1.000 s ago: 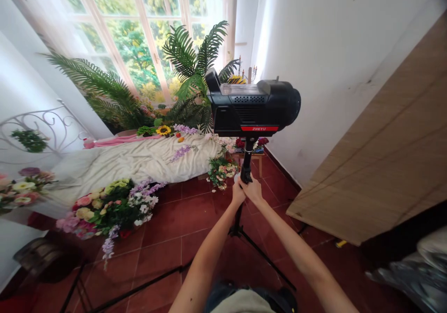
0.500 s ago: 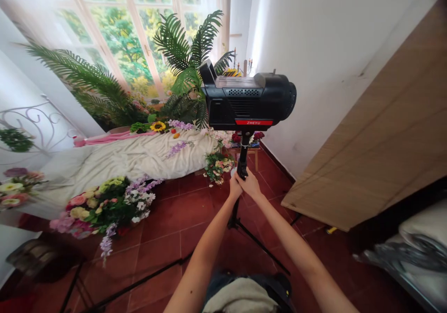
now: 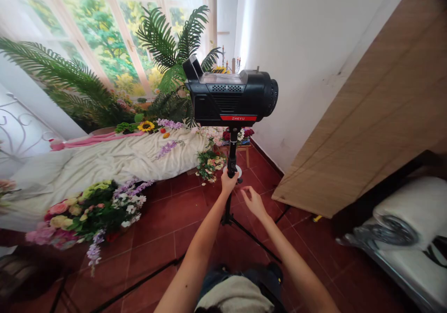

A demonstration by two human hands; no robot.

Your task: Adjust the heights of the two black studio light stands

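A black studio light (image 3: 226, 98) with a red ZHEYU label sits on top of a black light stand (image 3: 227, 206). My left hand (image 3: 228, 182) is wrapped around the stand's pole, just below a collar under the light. Lower and to the right, my right hand (image 3: 253, 202) is off the pole, its fingers apart and slightly curled, holding nothing. Between the hands a small dark knob (image 3: 239, 180) sticks out from the pole. The stand's legs spread over the red tiles.
Left stands a bed (image 3: 104, 164) with a cream blanket and flower bunches (image 3: 84, 210) at its edge. Behind are palm fronds (image 3: 160, 38) and a window backdrop. A wooden board (image 3: 342, 117) leans at the right, near a white and silver sofa (image 3: 408, 210).
My right hand has let go of the pole and moved down and right. My left hand stays on the pole. The whole view has shifted, so the light appears farther left.
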